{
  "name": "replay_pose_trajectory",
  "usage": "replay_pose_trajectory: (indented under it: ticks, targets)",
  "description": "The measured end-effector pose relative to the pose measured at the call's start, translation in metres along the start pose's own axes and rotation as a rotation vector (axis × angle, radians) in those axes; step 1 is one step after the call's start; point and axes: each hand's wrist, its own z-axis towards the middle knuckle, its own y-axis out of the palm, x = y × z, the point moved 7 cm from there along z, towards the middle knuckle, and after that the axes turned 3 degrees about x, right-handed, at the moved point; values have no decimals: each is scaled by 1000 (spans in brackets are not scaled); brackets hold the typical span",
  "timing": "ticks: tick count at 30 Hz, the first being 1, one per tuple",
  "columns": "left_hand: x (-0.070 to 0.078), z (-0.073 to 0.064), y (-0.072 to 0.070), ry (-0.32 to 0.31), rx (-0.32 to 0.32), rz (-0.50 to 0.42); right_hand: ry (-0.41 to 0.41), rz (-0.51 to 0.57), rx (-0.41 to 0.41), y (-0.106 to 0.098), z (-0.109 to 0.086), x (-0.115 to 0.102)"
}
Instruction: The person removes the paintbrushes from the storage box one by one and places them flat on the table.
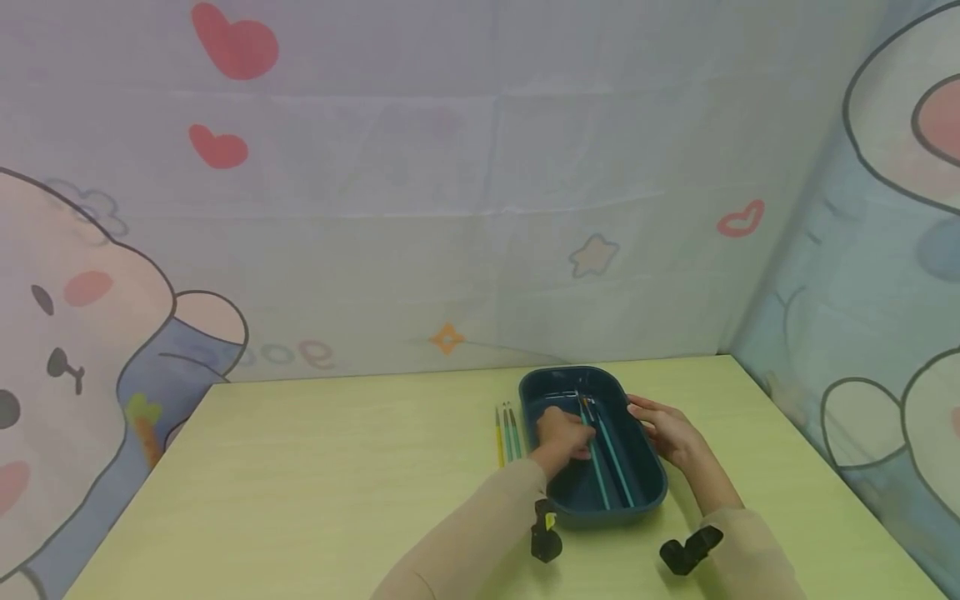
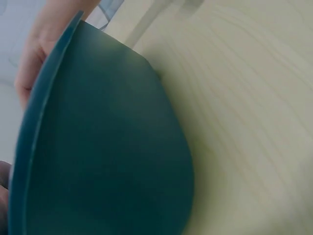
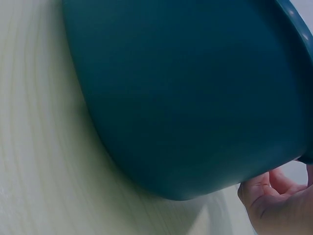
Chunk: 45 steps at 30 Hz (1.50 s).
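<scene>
Pale printed cloth with red hearts backs a light yellow wood-grain counter.

Head view: dark teal, round-cornered, plastic-looking tray on the counter, right of centre. Inside, a slim turquoise-handled paintbrush lies beside a second turquoise-handled paintbrush, bristle ends away from the wearer. More slim yellow and green brushes rest just left of the tray. Left hand reaches over the near-left rim, wrist bent down, fingers curled and apparently pinching the first paintbrush. Right hand holds the right rim, forearm angled in. Judgement: a light mid-handle pinch, bristles kept off the wall and the right hand steady, would serve best.

Left wrist view: tray's outer wall dominates; the right hand shows beyond the rim; left fingers barely in frame, grip unreadable.

Right wrist view: right fingers bent against the outer wall, just under the rim; a bracing hold.
</scene>
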Motion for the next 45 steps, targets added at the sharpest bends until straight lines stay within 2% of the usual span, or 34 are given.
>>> replay_pose_trajectory:
  ticks: [6,12,23,45]
  targets:
    - [-1,0,-2,-16,-22,-44,6,-12,7,1,-1,-1]
    - [1,-5,-6,-2,-30,-107,4,-16,-1,2,1,-2]
    - [15,-12,-11,23,-50,-207,5,-13,-10,1,1,0]
    - [27,-19,-27,71,-104,-261,3,11,-21,0,0,1]
